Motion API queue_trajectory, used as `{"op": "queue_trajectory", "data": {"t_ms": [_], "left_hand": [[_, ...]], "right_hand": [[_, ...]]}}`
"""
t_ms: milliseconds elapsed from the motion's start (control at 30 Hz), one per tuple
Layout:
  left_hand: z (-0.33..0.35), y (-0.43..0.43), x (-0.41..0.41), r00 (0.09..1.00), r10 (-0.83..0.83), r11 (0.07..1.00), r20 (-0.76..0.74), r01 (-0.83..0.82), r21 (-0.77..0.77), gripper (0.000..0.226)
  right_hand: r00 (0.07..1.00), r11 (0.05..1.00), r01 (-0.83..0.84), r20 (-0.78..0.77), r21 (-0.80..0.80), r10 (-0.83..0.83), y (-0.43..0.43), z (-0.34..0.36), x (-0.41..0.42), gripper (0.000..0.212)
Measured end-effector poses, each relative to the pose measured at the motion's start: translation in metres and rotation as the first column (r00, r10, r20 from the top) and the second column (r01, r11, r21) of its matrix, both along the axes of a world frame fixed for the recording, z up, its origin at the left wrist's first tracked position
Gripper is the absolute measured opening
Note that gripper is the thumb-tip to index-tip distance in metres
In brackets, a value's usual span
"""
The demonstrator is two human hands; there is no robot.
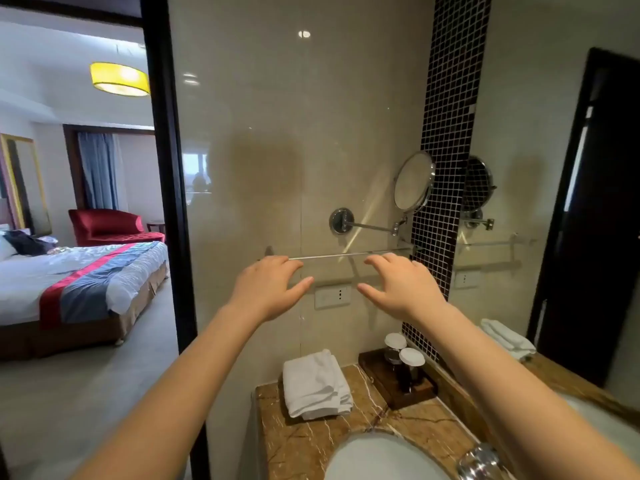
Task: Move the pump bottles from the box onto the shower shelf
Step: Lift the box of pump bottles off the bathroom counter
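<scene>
Both arms extended forward and up toward the tiled wall above the bench [301,445]. Left hand [268,289] raised palm-down at the left end of the shelf [332,255], a thin glass shelf with a metal front rail fixed to the wall; fingertips at rail level, contact not determinable. Left grip wide open, fingers spread and slightly curled, thumb pointing inward, nothing held. Right hand [401,285] at the same height toward the right end of the shelf, mirroring the left, well apart from it. Right grip likewise wide open and holding nothing. Location of the pump bottles and the box: not determinable from this view. Above the shelf, round mirror [414,181] on a swing arm, mounted beside the dark mosaic strip [450,133]. Below the shelf, between the two hands, white socket plate [332,296] on the wall. On the bench, folded white towel [315,384] against the wall; just right of it, wooden tray [381,379] carrying two covered glasses [403,351]. Nearer the camera, white basin [377,459] with chrome tap [479,460] at its right. At far left, through the doorway, bed [79,282] and red armchair [107,225].
</scene>
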State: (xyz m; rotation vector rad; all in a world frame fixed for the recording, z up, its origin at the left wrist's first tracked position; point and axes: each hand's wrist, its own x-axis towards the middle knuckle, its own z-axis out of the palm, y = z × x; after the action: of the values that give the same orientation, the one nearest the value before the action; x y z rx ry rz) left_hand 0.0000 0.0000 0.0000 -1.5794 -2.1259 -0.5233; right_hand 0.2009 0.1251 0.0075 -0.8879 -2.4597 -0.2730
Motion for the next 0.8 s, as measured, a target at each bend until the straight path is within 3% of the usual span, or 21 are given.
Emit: {"op": "queue_trajectory", "data": {"t_ms": [167, 400, 633, 800], "left_hand": [[0.002, 0.012, -0.002, 0.997, -0.065, 0.998, -0.050, 0.065, -0.003, 0.053], [0.004, 0.046, 0.015, 0.947, -0.310, 0.950, -0.083, 0.313, 0.022, 0.056], [-0.001, 0.075, 0.058, 0.835, -0.541, 0.840, -0.102, 0.543, -0.009, 0.059], [-0.015, 0.081, 0.110, 0.685, -0.725, 0.688, -0.068, 0.726, -0.024, 0.063]], "right_hand": [[0.995, 0.995, 0.101, 0.011, 0.011, -0.101, 0.001, -0.002, 0.016, 0.061], [0.937, 0.938, 0.346, 0.044, -0.005, -0.345, -0.017, -0.001, 0.050, 0.060], [0.800, 0.800, 0.599, 0.061, -0.037, -0.597, -0.060, -0.003, 0.098, 0.059], [0.639, 0.639, 0.768, 0.095, -0.035, -0.763, -0.109, -0.007, 0.147, 0.056]]}}
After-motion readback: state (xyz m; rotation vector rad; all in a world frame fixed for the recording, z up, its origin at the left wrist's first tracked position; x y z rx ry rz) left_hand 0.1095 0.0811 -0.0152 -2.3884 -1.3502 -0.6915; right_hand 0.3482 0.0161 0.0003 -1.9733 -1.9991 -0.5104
